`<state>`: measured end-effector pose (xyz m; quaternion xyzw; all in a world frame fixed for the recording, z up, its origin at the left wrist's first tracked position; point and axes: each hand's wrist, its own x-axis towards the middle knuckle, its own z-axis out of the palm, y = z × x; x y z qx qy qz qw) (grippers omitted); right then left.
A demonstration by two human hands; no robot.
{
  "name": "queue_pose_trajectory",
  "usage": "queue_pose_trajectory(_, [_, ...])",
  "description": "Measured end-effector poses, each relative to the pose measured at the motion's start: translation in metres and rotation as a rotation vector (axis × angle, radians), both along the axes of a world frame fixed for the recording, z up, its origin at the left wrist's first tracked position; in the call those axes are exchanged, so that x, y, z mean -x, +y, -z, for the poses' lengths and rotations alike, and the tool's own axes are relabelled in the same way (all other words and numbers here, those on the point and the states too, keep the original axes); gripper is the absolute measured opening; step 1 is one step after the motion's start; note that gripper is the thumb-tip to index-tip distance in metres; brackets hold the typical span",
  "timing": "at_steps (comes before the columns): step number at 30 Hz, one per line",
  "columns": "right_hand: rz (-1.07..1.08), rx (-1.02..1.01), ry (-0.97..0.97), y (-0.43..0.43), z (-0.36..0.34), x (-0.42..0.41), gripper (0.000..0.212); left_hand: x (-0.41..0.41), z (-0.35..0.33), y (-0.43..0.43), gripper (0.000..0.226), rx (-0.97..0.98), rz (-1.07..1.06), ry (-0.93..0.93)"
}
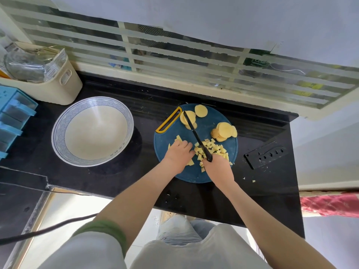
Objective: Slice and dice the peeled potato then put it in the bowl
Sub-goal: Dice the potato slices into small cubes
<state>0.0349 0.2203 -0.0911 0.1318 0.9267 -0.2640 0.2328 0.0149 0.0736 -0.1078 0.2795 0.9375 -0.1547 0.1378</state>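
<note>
Your right hand (216,166) grips the black knife (196,133), its blade over the diced pieces (215,149) on the blue cutting board (163,140) toward the table's right edge. Your left hand (179,151) presses flat on the potato strips (179,138). Tuck those fingertips back from the blade and space the cuts evenly. Round slices (224,132) still wait, and the bowl (57,131) stands left of the board.

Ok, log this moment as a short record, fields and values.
left hand: rests on potato strips on the cutting board
right hand: grips the knife, blade across the board
diced potato: piled beside the blade
potato slices: uncut, stacked at the board's far side
bowl: left of the board, no potato inside
knife sheath: on the counter, right of the board
</note>
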Motion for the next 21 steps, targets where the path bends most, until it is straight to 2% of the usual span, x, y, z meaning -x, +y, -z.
queue_pose_trajectory(5, [0.006, 0.015, -0.02, 0.001, -0.001, 0.004, 0.018, 0.012, 0.001, 0.003, 0.045, 0.019, 0.14, 0.045])
queue_pose_trajectory(10, [-0.023, -0.006, -0.003, 0.003, -0.001, 0.008, 0.017, 0.01, 0.003, 0.001, 0.038, -0.162, 0.029, 0.05])
queue_pose_trajectory(12, [-0.027, -0.002, 0.005, 0.003, -0.001, 0.009, 0.019, 0.008, -0.002, -0.004, 0.039, -0.29, -0.14, 0.011])
queue_pose_trajectory(15, [-0.027, 0.019, 0.012, 0.001, 0.001, 0.012, 0.02, 0.009, -0.008, -0.017, 0.041, -0.499, -0.61, -0.019])
queue_pose_trajectory(18, [-0.053, 0.026, 0.003, -0.005, 0.005, 0.013, 0.02, 0.007, -0.003, -0.037, 0.051, -0.592, -1.036, -0.097])
queue_pose_trajectory(21, [-0.099, 0.01, 0.012, -0.012, 0.009, 0.012, 0.023, 0.003, 0.004, -0.05, 0.06, -0.676, -1.257, -0.232])
